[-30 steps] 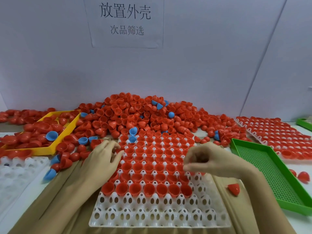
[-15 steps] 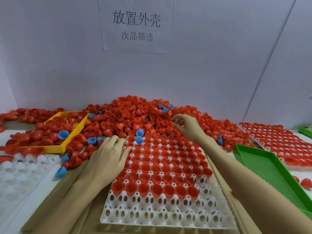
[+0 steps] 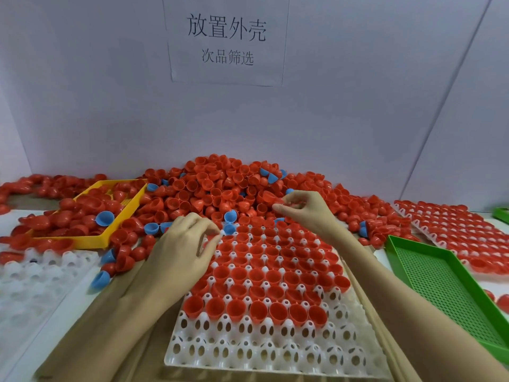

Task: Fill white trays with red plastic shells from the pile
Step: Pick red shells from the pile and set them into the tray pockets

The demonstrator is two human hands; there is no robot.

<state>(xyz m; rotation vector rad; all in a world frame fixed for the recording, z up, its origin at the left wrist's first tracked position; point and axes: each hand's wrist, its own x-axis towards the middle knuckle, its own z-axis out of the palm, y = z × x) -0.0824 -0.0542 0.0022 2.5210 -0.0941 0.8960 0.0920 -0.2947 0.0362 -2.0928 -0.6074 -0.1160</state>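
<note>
Right hand (image 3: 304,213) pinches a red plastic shell (image 3: 271,199) at the pile's (image 3: 217,186) near edge. Left hand (image 3: 183,253) rests, fingers curled, on the white moulded tray (image 3: 275,351), whose nearest two rows are unfilled.

Left hand (image 3: 184,252) palm-down, fingers loosely curled; right hand (image 3: 304,212) outstretched, fingertips pinched.

The table (image 3: 63,301) is a white surface with brown cardboard sheets (image 3: 91,334) laid near the middle. On the cardboard sits a white tray (image 3: 248,351), its far rows filled with red shells. Behind it a big pile of red shells (image 3: 220,188) spreads to the far wall, with a few blue shells (image 3: 104,218) mixed in. At far left lies a yellow tray (image 3: 91,241); nearer left, an empty white tray (image 3: 30,277). On the right lie a green tray (image 3: 440,282) and a filled white tray (image 3: 462,224).
</note>
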